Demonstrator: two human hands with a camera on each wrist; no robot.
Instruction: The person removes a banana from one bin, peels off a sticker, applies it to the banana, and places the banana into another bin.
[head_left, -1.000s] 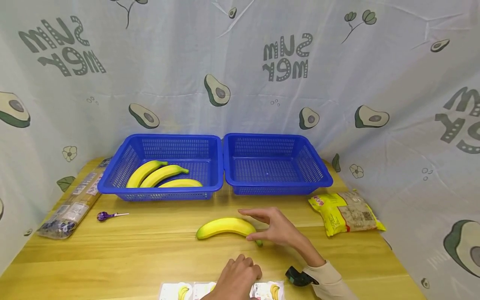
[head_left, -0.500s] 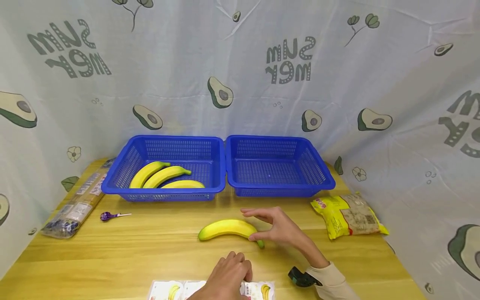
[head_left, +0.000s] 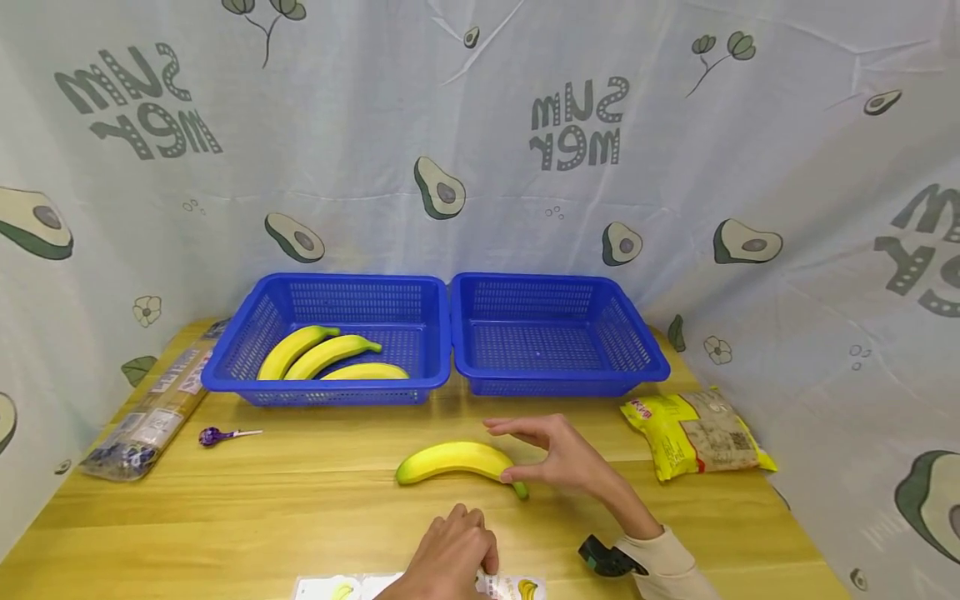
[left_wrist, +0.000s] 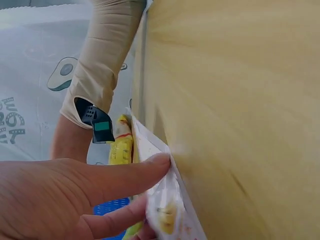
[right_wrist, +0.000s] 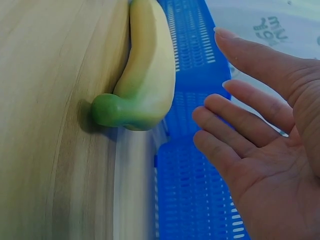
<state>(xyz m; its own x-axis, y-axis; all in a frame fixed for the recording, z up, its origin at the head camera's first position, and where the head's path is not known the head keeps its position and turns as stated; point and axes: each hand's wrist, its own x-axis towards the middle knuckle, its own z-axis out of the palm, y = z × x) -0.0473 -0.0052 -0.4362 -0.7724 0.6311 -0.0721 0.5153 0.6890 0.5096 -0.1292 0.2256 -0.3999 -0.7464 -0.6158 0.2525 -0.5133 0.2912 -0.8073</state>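
Observation:
A single yellow banana (head_left: 453, 460) with green ends lies on the wooden table. My right hand (head_left: 558, 457) hovers at its stem end, fingers and thumb spread apart. The right wrist view shows the banana's green stem (right_wrist: 107, 110) just off the fingertips, with nothing in the hand. At the front edge of the head view, my left hand (head_left: 450, 554) pinches a white strip of banana-printed labels (head_left: 337, 588). In the left wrist view the thumb presses on the label strip (left_wrist: 175, 200) and the fingers are behind it, partly hidden.
Two blue baskets stand side by side at the back; the left basket (head_left: 322, 387) holds several bananas, the right basket (head_left: 562, 382) none. A purple lollipop (head_left: 213, 436) and a long wrapped package (head_left: 153, 417) lie left. A yellow food bag (head_left: 693, 433) lies right.
The left hand and the label strip have shifted a little left and nearer the lower edge of the head view. The right hand and the banana have barely moved.

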